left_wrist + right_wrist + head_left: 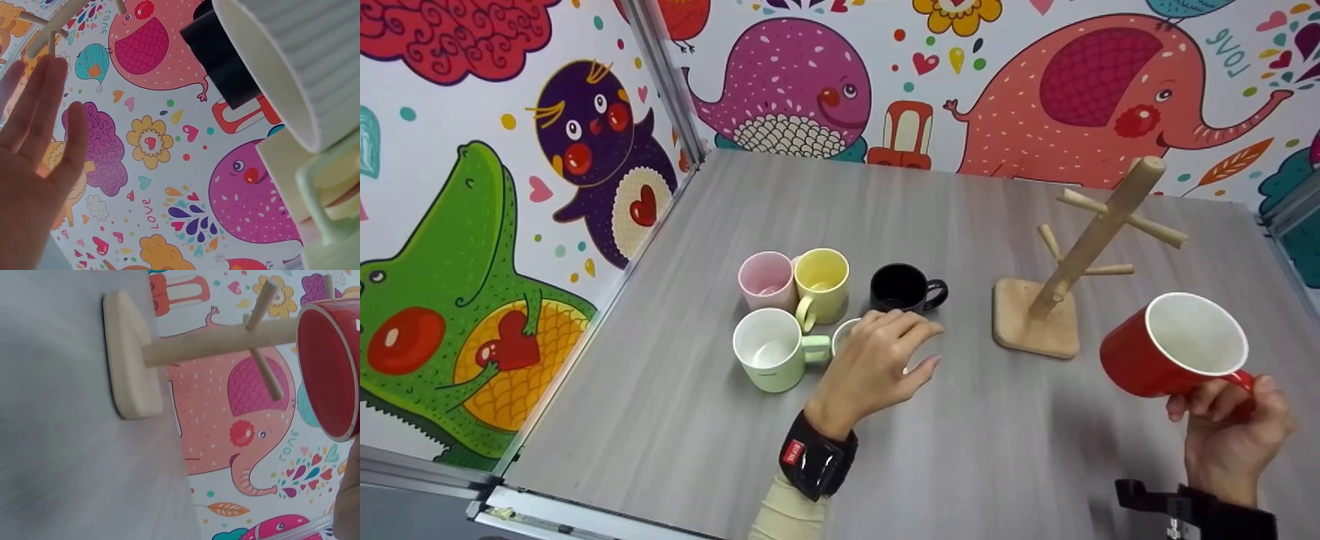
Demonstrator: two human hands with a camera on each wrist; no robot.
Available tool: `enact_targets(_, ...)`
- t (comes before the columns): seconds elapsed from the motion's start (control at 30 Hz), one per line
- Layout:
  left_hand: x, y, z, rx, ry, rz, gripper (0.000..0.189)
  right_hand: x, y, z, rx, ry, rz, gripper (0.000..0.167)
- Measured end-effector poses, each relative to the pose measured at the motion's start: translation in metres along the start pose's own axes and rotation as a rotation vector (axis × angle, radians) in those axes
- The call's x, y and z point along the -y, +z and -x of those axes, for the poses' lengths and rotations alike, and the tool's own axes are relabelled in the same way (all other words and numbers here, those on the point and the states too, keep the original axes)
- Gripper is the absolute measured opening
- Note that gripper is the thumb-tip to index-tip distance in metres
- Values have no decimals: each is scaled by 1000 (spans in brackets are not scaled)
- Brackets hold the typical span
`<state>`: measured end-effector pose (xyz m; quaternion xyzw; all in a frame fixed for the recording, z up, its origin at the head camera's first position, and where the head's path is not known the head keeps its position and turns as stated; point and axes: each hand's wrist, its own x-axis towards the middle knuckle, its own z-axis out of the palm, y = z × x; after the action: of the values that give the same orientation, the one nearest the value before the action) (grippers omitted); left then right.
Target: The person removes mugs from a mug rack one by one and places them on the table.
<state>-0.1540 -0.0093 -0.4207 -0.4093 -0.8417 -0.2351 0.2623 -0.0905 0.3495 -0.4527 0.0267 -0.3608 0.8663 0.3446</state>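
My right hand (1234,431) grips a red mug (1140,356) with a white inside by its handle. The mug is held up off the table, tilted, to the right of a wooden mug tree (1084,259) with bare pegs. In the right wrist view the red base of the mug (325,371) faces the camera. My left hand (874,364), fingers extended and holding nothing, is over a white mug (304,67) with ridged sides, hiding most of it in the head view. Just beyond its fingertips stands a black mug (898,289).
Left of the white mug stand a pink mug (766,277), a yellow mug (826,283) and a light green mug (771,367), close together. The grey table (660,420) is bounded by cartoon-printed panels (945,90) at the back and left.
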Motion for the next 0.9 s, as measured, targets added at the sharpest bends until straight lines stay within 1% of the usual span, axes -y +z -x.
enact_targets(0.2,-1,0,-2,-12,-4,25,40,-4,9,2,103,29,7,54)
enact_targets(0.27,-1,-1,-3,-15,-2,25,44,-6,11,3,144,46,-4,55)
enact_targets(0.33,-1,0,-3,-17,-3,30,46,-9,13,4,184,62,-47,55)
enact_targets(0.47,0,1,-3,-16,-3,35,47,-13,18,6,224,91,-85,56)
enact_targets(0.63,-1,-1,-5,-12,2,29,48,-20,24,11,262,119,-99,55)
enact_targets(0.9,-2,-1,-5,1,-1,43,49,-35,34,19,372,167,-140,54)
